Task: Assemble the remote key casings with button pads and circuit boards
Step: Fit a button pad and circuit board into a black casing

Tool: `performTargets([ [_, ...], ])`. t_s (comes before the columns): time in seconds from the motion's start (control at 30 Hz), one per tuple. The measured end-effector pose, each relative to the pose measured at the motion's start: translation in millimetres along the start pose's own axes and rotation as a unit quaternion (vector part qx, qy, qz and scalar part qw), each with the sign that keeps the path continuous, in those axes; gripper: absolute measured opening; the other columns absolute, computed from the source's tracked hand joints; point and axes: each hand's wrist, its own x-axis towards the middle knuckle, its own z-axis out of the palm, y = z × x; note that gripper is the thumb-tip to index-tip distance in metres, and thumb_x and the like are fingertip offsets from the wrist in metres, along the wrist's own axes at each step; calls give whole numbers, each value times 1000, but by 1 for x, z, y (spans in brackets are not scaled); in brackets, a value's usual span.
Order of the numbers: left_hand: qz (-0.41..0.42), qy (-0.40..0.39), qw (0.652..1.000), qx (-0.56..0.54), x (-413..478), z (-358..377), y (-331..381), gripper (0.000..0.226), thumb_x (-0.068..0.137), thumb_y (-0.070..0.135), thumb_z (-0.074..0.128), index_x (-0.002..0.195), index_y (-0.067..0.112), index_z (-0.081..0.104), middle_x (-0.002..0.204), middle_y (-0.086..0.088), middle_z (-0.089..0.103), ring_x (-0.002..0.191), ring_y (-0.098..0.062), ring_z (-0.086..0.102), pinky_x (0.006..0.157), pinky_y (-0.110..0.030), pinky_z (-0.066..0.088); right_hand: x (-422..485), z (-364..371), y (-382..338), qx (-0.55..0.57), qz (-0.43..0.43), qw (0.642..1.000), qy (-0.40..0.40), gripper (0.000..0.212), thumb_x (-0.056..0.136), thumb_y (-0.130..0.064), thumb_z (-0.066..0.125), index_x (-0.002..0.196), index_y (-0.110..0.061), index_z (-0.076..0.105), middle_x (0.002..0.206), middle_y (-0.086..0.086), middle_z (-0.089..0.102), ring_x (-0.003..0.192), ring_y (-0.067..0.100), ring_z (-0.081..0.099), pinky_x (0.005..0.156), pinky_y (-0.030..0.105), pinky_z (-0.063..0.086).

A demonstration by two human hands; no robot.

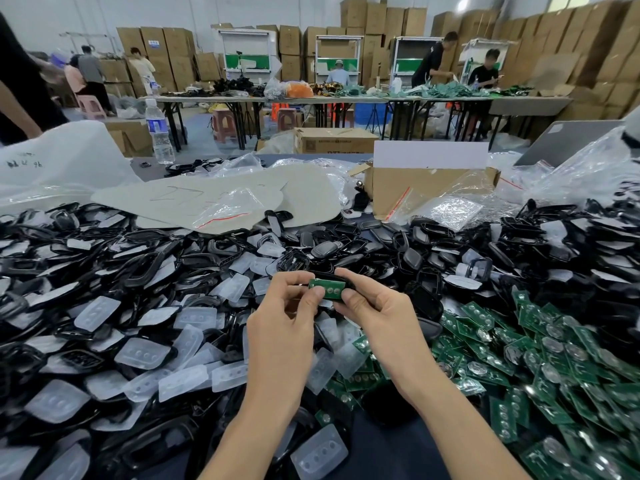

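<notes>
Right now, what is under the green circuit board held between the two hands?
A black casing shows along the top edge and right end of the circuit board. The left hand and right hand grip them. Whether a button pad lies beneath is hidden by board and fingers.

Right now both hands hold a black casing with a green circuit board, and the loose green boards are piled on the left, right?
No. The head view shows the loose green boards piled on the right. The left hand and right hand do hold the black casing with the green circuit board.
</notes>
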Motion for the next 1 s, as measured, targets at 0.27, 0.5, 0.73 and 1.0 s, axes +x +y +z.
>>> performTargets([
  [0.27,-4,12,1000,14,-2,-1,2,15,95,28,68,93,40,59,93,29,64,87,8,63,68,-4,43,-3,4,-1,-46,-3,999,0,34,99,-5,60,120,-30,71,109,-13,77,107,6,70,98,28,54],
  [0.5,-11,16,1000,14,-4,0,3,11,95,32,66,97,41,58,92,18,67,92,8,61,74,-6,44,-4,5,-4,-37,-12,999,-6,33,96,-6,65,113,-34,71,104,-13,78,102,7,72,88,17,54],
  [0.73,-18,24,999,32,-5,2,1,10,95,38,63,99,40,54,107,16,59,97,4,57,78,-15,47,-6,6,-7,-24,-16,1000,-12,32,95,-5,66,109,-34,72,101,-17,77,100,5,72,82,12,52],
  [1.0,-36,26,999,21,-6,4,2,13,95,35,65,99,38,52,100,15,65,93,7,60,76,-10,47,-5,7,-9,-10,-18,1000,-4,25,93,-7,69,108,-27,75,100,-9,79,97,7,74,81,15,54],
])
